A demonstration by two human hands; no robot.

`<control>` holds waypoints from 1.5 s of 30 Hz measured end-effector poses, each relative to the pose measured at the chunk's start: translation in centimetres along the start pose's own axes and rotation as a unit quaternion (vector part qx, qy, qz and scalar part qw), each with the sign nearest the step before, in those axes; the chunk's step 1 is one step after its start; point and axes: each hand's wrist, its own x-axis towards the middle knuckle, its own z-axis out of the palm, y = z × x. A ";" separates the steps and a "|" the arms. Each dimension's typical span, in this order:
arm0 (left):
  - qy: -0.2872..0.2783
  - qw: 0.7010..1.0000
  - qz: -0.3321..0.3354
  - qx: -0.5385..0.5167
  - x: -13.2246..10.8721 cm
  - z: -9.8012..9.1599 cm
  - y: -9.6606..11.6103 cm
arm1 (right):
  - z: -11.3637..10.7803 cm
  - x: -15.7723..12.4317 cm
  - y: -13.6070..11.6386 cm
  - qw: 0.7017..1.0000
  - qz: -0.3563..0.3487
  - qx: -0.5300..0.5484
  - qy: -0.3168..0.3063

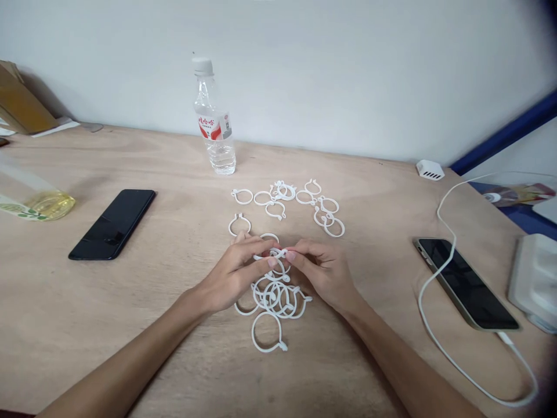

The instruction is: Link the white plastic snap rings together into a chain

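Observation:
Both my hands meet over the middle of a wooden table (174, 360). My left hand (237, 270) and my right hand (319, 270) pinch the same white plastic ring (275, 253) between their fingertips. A chain of linked white rings (274, 299) hangs from it and lies on the table under my hands, ending in one ring (266, 332) nearest me. Several loose white rings (287, 200) lie scattered farther back, and one single ring (239, 224) rests just beyond my left fingers.
A clear water bottle (214, 125) stands behind the rings. A black phone (114, 223) lies at left, beside a yellowish plastic bag (41, 204). At right another phone (467, 283) is plugged into a white cable (439, 342). A white tray (535, 278) sits at the right edge.

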 end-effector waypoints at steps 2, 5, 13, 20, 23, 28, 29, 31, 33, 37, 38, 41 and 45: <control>0.005 1.000 0.008 0.018 0.0 0.1 -0.2 | -0.1 0.1 0.1 1.000 -0.015 -0.009 0.003; 0.035 0.998 0.035 0.041 -0.2 0.1 -0.5 | 0.0 0.1 0.4 1.000 -0.015 -0.001 0.012; 0.196 0.940 -0.069 0.272 0.1 -1.3 -2.3 | 0.5 -0.1 0.5 0.990 -0.105 -0.085 0.042; 0.209 0.938 -0.013 0.275 0.2 -1.8 -3.3 | 0.2 0.0 0.6 0.991 -0.111 -0.050 0.062; 0.220 0.940 -0.014 0.261 0.1 -1.9 -3.3 | 0.2 0.0 0.6 0.993 -0.092 -0.051 0.054; 0.221 0.939 -0.018 0.264 0.0 -2.1 -3.1 | 0.3 0.0 0.5 0.994 -0.080 -0.063 0.046; 0.220 0.938 -0.020 0.266 0.0 -2.1 -3.1 | 0.4 0.0 0.5 0.993 -0.082 -0.065 0.046; 0.217 0.939 -0.016 0.268 0.0 -2.1 -3.1 | 0.4 0.0 0.5 0.993 -0.087 -0.071 0.048; 0.228 0.935 0.013 0.272 0.0 -1.9 -3.1 | 0.4 0.0 0.5 0.992 -0.086 -0.075 0.055; 0.245 0.939 0.100 0.219 0.0 -1.3 -2.4 | 0.4 0.0 0.6 0.990 -0.071 -0.084 0.090; 0.234 0.948 0.111 0.186 0.0 -1.1 -2.2 | 0.4 0.0 0.6 0.989 -0.068 -0.088 0.095; 0.187 0.973 0.119 0.066 -0.1 -0.3 -1.5 | 0.5 0.1 0.7 0.991 -0.065 -0.087 0.076; 0.149 0.979 0.093 -0.106 -0.2 0.5 -0.7 | 0.6 0.2 0.8 0.994 -0.065 -0.081 0.025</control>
